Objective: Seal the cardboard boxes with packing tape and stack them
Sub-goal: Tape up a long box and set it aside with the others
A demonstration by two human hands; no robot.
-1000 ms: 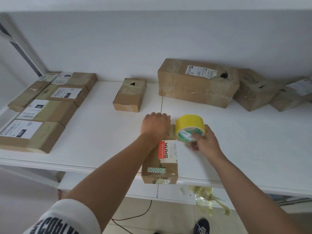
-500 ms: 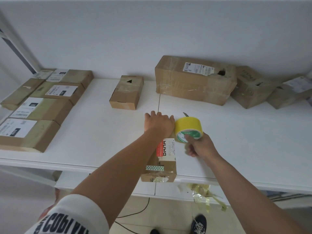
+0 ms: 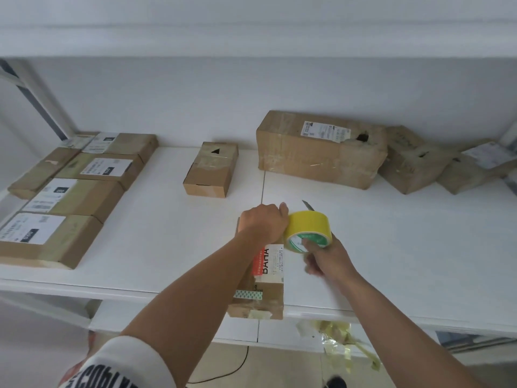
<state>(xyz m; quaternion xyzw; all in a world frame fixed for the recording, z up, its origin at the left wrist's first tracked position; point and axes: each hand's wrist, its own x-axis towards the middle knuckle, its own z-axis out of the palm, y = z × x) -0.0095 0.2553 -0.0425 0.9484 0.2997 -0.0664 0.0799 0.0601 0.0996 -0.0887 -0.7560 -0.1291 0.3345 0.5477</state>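
The left hand (image 3: 264,222) presses on the far end of a box (image 3: 263,287) at the bench's (image 3: 167,247) front edge. The right hand (image 3: 326,257) grips a yellow tape roll (image 3: 307,229) touching that box's right side. More boxes (image 3: 321,152) line the back edge.

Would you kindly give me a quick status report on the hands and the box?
Left hand pressing far end of box. Right hand gripping yellow tape roll beside it. Knife tip lies just behind roll.
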